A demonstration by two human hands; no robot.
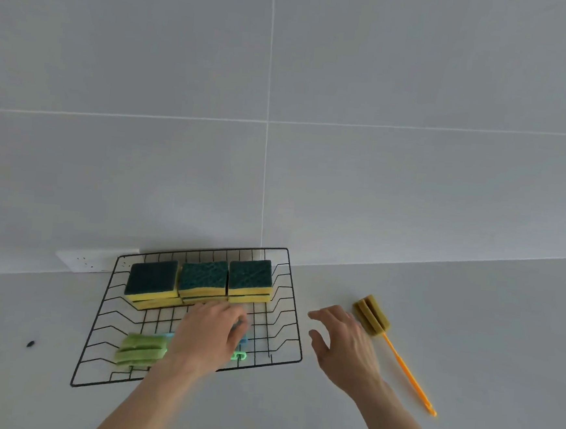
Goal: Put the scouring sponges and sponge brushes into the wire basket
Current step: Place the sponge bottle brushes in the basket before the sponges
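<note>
Head camera is showing a black wire basket (292, 320) lying on the grey countertop (470, 313), with yellow scouring sponges with dark green tops (202, 280) sitting stacked along its far side and a green sponge brush (140, 350) lying at its near left. The left hand (207, 335) is resting inside the basket over a blue brush (242, 329), fingers curled around it. The right hand (342, 342) is hovering open and empty, just beside the olive sponge brush with an orange handle (373, 316) lying right of the basket.
</note>
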